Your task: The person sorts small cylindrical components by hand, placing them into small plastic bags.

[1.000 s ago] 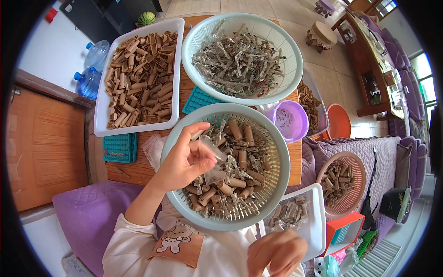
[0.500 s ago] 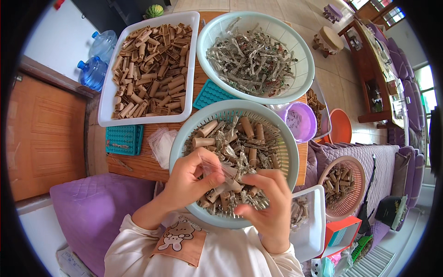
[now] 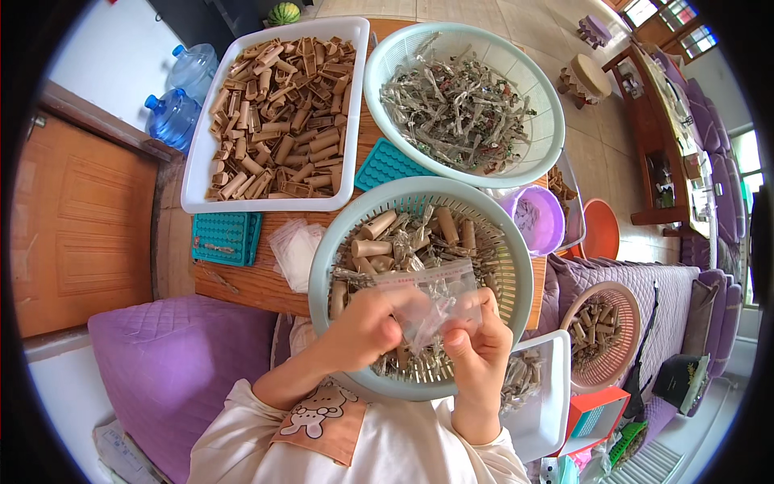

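A small clear plastic zip bag (image 3: 451, 284) is spread out between my two hands, above the grey-green colander (image 3: 321, 266). My left hand (image 3: 367, 324) is closed on the bag's left side. On the other side, my right hand (image 3: 481, 343) pinches its lower right edge between thumb and fingers. Shiny bits show through the film; whether they are in the bag or behind it I cannot tell. Below, the colander holds short tan tubes (image 3: 373, 248) and many clear-wrapped pieces (image 3: 419, 234).
A white tray (image 3: 189, 173) of tan half-tube pieces stands far left, beside a pale green basket (image 3: 556, 121) of wrapped strips. Teal moulds (image 3: 222, 238) and a stack of clear bags (image 3: 297, 250) lie left. Right are a purple bucket (image 3: 551, 214), a white bin (image 3: 556, 403) and a pink basket (image 3: 633, 323).
My right hand has closed on the right side of the plastic bag, having been open and apart from it. The bag, crumpled in my left hand before, is now spread flatter. The view has shifted slightly.
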Available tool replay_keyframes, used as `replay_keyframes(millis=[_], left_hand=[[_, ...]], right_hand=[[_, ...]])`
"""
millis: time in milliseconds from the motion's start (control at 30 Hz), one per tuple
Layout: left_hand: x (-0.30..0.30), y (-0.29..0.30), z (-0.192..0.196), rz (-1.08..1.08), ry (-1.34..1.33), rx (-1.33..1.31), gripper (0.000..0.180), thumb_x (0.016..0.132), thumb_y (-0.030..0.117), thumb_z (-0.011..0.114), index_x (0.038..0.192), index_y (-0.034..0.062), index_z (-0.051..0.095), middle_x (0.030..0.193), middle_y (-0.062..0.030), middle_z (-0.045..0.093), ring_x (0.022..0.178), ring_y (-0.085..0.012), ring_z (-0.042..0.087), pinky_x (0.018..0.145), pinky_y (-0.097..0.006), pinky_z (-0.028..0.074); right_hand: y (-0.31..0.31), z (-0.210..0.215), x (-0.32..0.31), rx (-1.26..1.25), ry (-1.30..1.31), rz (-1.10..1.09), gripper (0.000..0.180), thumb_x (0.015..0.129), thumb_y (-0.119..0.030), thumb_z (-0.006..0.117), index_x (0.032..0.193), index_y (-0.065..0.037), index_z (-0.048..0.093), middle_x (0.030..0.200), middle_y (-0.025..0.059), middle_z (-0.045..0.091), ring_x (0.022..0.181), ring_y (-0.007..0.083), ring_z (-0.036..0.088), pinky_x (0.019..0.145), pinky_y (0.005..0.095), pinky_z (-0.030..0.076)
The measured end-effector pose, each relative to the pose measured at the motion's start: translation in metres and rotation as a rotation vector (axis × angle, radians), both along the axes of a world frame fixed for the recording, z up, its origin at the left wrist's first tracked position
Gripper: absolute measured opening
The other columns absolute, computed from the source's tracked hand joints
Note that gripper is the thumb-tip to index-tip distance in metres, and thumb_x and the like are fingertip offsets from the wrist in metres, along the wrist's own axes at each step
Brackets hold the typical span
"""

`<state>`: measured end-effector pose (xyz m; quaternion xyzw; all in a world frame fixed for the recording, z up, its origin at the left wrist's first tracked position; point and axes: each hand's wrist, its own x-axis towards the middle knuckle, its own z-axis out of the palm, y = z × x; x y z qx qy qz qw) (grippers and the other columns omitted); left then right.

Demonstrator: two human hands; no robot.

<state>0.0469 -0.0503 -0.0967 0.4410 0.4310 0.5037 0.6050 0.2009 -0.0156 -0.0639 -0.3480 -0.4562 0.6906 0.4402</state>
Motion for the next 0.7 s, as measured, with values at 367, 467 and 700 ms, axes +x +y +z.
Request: replay_keyframes(millis=[367,467,700], left_hand=[[0.005,0.002,0.018,0.177,0.167,0.024,0.033,0.085,0.024,0.058,0.103,-0.0035,0.056,0.096,-0.0108,0.059,0.081,-0.0124,0.057,0.068,-0.023,0.046],[0.003,0.006,0.018,0.423,-0.030,-0.014,0.019,0.085,0.008,0.054,0.099,-0.0044,0.059,0.089,-0.0100,0.063,0.085,-0.0152,0.061,0.071,-0.023,0.050],[-0.023,-0.004,0.004,0.482,0.051,-0.014,0.013,0.077,0.005,0.065,0.085,-0.0035,0.061,0.079,-0.0070,0.063,0.073,-0.0099,0.060,0.067,-0.020,0.048]], right_hand=[[0.001,-0.017,-0.003,0.232,-0.379,-0.008,0.028,0.074,-0.017,0.069,0.090,0.002,0.056,0.081,0.0039,0.041,0.071,0.0133,0.041,0.064,0.0234,0.038],[0.011,-0.014,0.004,0.356,-0.514,0.012,0.050,0.072,-0.034,0.069,0.106,-0.001,0.053,0.080,0.0037,0.043,0.070,0.0128,0.042,0.061,0.0235,0.038],[0.044,-0.012,0.037,0.318,-0.699,-0.106,0.017,0.082,-0.006,0.055,0.096,0.003,0.057,0.071,-0.0012,0.050,0.064,0.0047,0.044,0.057,0.0174,0.035]])
